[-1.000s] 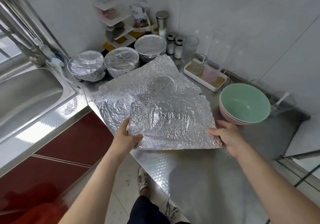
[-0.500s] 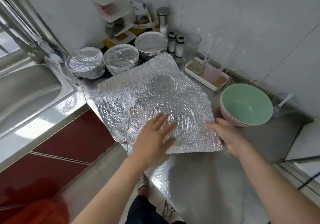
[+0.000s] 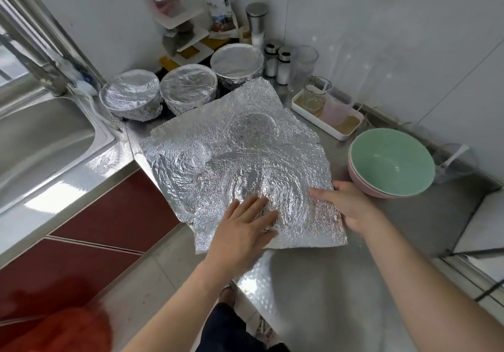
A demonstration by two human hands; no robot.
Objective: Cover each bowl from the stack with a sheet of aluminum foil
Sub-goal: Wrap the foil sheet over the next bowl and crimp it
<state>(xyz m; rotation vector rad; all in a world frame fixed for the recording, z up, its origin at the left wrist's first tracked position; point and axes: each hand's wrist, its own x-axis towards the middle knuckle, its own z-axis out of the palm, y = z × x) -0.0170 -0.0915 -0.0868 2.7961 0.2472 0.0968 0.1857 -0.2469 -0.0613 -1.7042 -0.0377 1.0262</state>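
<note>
Left hand flat, pressing top foil at the surface's near edge; right hand on foil's right edge, grip unclear. Foil's light, flimsy, tears easily: lift by two corners. Bowls right.

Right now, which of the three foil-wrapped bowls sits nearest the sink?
The leftmost wrapped bowl, beside the sink; the middle one and the right one stand farther along the wall.

Left grip flat, right grip outstretched
</note>
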